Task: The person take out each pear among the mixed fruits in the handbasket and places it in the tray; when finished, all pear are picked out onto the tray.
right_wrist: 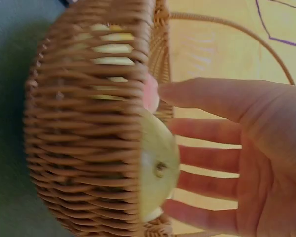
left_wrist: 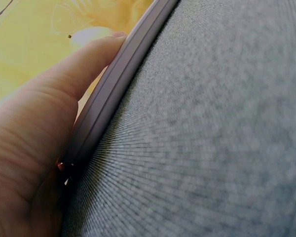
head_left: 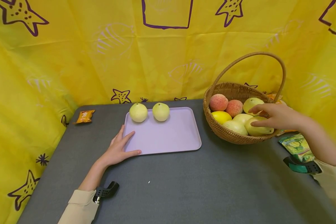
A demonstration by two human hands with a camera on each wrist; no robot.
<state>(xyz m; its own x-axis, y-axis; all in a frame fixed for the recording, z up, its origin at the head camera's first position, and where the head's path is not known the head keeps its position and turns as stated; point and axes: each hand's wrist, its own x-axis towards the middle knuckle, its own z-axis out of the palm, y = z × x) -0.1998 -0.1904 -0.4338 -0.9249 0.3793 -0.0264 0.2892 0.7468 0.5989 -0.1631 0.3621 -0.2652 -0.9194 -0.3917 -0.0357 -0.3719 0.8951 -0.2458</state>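
My left hand (head_left: 118,149) lies with spread fingers over the left edge of the lilac tray (head_left: 170,133). Its thumb rests on the near rim, which also shows in the left wrist view. Two pale green pears (head_left: 138,112) stand at the tray's far left. Over the right side of the wicker basket (head_left: 235,137) hovers my right hand (head_left: 280,116), fingers loosely spread above a pale green pear (head_left: 259,127). In the right wrist view the fingertips come right up to this pear (right_wrist: 160,165). Two peaches (head_left: 218,102), a yellow lemon-like fruit (head_left: 221,117) and several pears fill the basket.
An orange snack packet (head_left: 85,116) lies at the back left of the grey table (head_left: 168,189). A green packet (head_left: 296,146) is right of the basket, partly behind my right arm. The basket's tall handle (head_left: 252,54) arches above it. Yellow cloth (head_left: 162,62) hangs around the table.
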